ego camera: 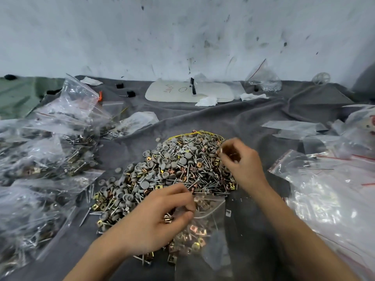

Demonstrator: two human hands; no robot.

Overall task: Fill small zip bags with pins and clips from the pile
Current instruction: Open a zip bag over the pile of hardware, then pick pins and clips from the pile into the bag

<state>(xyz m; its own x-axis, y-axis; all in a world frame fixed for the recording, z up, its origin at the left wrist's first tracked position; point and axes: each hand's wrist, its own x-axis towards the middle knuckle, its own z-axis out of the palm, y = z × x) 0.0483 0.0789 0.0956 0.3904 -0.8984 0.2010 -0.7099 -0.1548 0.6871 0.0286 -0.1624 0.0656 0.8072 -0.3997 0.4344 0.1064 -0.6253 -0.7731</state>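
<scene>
Picking is the step in hand. The right hand (241, 163) hovers over the far right side of the pile (172, 169) of grey-headed pins, bare nails and brass and copper clips. Its fingers are curled inward, with thumb and forefinger pinched on a small piece (221, 150). It is probably a pin or a clip, though the blur there keeps me from telling which.

The left hand (160, 216) lies at the near edge of the pile with its fingers curled, gripping the mouth of a small zip bag (205, 226). The bag lies flat on the grey cloth (253, 122), running from the pile toward the person. Brass and copper clips show through its plastic, and a couple more sit just under the left thumb. By my judgement the bag is only partly filled.

The next move calls for carrying the pinched piece across the pile to the bag's mouth, while the left hand keeps that mouth spread wide enough to take it. A long pin would likely need to go in lengthwise so it does not catch on the zip strip.

Filled bags (50, 149) are heaped to the left, and flat empty bags (324, 189) wait on the right.
</scene>
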